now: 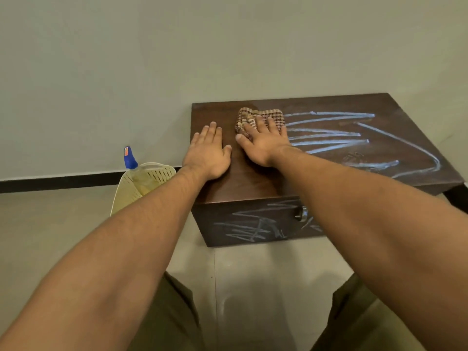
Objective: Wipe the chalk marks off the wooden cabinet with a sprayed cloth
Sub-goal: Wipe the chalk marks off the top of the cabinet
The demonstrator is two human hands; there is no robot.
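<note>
1. The cabinet [253, 183] is a low, dark wooden box standing on a pale tiled floor [253, 274] against a plain wall [177, 46].
2. Its top shows bare wood along the left edge and the near-left corner.
3. Chalk marks [329, 134] cover the rest of the top: long pale lines run from near the middle toward the right edge, and one curved stroke bends round toward the near-right corner.
4. More chalk scribbles [255, 228] sit on the front face, below the near edge, left of a small metal handle [301, 213].
5. The cloth [263, 117], a brown and tan checked piece bunched into a pad, lies on the top near the far edge, left of the middle, just beside the left ends of the chalk lines.
6. The right hand [263, 143] lies palm down with its fingers spread open over the near part of the cloth, pressing it flat against the wood rather than gripping it; the thumb points left.
7. The left hand [207, 153] lies flat and open on the bare wood by the left edge, fingers together, holding nothing, just beside the right hand and apart from the cloth.
8. Both forearms are bare and reach in from the bottom corners of the view.
9. A spray bottle [134, 168] with a blue nozzle and yellowish liquid stands in a cream perforated basket [162, 171] on the floor, just left of the cabinet and partly hidden by the left forearm.
10. Olive trouser legs [172, 320] show at the bottom, either side of the floor gap.
</note>
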